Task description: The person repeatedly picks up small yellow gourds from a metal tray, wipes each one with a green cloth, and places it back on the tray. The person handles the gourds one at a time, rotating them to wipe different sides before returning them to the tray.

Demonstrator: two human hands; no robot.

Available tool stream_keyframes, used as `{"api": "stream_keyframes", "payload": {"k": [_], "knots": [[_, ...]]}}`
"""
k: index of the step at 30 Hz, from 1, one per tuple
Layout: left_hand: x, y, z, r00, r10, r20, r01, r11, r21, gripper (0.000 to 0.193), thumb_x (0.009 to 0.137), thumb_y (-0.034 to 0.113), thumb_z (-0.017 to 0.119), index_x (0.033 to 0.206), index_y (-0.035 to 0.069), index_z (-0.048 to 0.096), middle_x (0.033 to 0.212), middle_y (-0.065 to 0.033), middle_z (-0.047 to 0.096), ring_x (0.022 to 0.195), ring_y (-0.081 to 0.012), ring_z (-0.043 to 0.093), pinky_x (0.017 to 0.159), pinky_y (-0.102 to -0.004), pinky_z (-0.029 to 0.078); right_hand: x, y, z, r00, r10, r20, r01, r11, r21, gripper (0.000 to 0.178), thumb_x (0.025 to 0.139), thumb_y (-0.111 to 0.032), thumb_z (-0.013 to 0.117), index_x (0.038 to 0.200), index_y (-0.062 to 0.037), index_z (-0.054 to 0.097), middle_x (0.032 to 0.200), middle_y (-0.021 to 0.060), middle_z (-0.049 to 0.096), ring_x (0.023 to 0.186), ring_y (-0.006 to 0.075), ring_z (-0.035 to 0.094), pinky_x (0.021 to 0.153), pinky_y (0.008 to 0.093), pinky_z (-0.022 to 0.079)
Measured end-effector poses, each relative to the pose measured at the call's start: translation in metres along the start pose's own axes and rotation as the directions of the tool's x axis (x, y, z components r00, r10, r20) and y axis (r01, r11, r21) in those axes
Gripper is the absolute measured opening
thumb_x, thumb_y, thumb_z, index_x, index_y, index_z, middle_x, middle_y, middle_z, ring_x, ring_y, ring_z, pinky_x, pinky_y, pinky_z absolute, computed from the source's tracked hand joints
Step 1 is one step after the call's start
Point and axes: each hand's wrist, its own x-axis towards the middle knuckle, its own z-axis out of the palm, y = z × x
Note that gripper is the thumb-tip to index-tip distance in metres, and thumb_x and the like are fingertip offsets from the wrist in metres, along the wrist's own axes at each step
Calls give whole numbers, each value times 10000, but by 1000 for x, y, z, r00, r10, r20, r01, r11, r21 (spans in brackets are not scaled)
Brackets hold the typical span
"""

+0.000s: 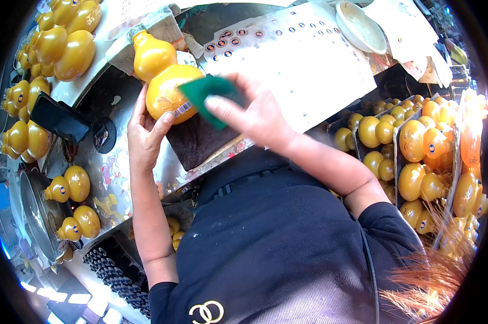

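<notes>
A glossy yellow gourd-shaped bottle (170,89) lies tilted, its narrow neck toward the far left against a cloth-covered block (163,31). My left hand (146,129) grips its wide lower end, thumb near a white barcode label (183,109). In my right hand (254,110) is a thin, flat green piece (214,96), smeared by motion and pinched under the thumb. The green piece overlaps the right side of the bottle near the label; whether it touches cannot be made out. A dark pad (198,146) lies beneath the bottle.
Right of the bottle lies a white sheet of round stickers (287,59), with a pale bowl (361,28) beyond. A phone on a stand (60,117) is at left, near several gourd-shaped bottles (76,183). Crates of similar bottles (411,140) stand at right.
</notes>
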Motion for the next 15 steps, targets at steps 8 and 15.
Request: {"api": "stream_keyframes", "payload": {"k": [8,15], "knots": [[3,1,-7,999,1,48,-5,996,92,843,756,257,784,1402,-40,332,1308,-162,505,1201,-239,526,1037,-356,402,-3,16,9,973,-231,8,225,937,-268,258,807,-125,694,983,-28,532,814,136,591,717,243,634,655,319,496],[4,0,-11,998,-15,65,4,986,164,878,759,352,775,1410,-35,330,1309,-163,505,1214,-240,514,1037,-352,399,-8,23,-1,986,114,-123,-117,993,-13,217,811,-107,690,967,-40,554,833,98,595,717,189,591,676,290,481]]}}
